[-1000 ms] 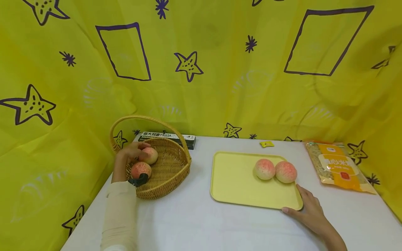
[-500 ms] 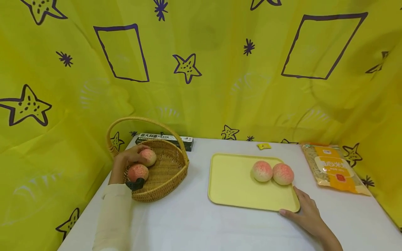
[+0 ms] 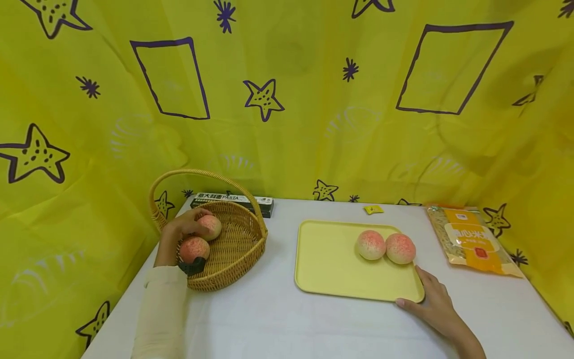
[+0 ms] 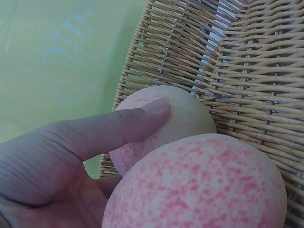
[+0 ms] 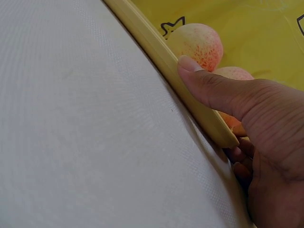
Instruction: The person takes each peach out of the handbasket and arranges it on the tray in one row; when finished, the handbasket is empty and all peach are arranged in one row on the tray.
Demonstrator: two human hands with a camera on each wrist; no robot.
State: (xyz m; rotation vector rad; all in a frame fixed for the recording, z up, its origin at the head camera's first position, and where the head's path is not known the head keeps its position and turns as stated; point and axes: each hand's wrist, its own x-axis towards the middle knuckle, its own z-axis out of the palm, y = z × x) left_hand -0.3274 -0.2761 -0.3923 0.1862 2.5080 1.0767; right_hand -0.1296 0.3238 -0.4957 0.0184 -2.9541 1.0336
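Inside the wicker basket (image 3: 233, 249) at the left lie two pink-and-cream peaches. My left hand (image 3: 186, 224) reaches over the rim and grips the rear peach (image 3: 210, 228); in the left wrist view its thumb lies across that peach (image 4: 190, 111). The other peach (image 4: 204, 185) sits just in front, below the wrist. On the right, my right hand (image 3: 432, 301) holds the near right corner of the yellow tray (image 3: 341, 269), thumb on the front edge and fingers along the side. Two more peaches (image 3: 371, 245) rest side by side on the tray's right half.
A dark pasta box (image 3: 264, 205) lies behind the basket, whose tall handle (image 3: 211, 173) arches above it. At the right is an orange-and-clear bag of grain (image 3: 471, 239). A small yellow packet (image 3: 373, 209) lies behind the tray. Yellow patterned cloth walls the white table (image 3: 269, 324).
The whole view has shifted slightly, moving things a little left and down. My left hand has settled round the rear peach in the basket; the right hand stays at the tray's corner.
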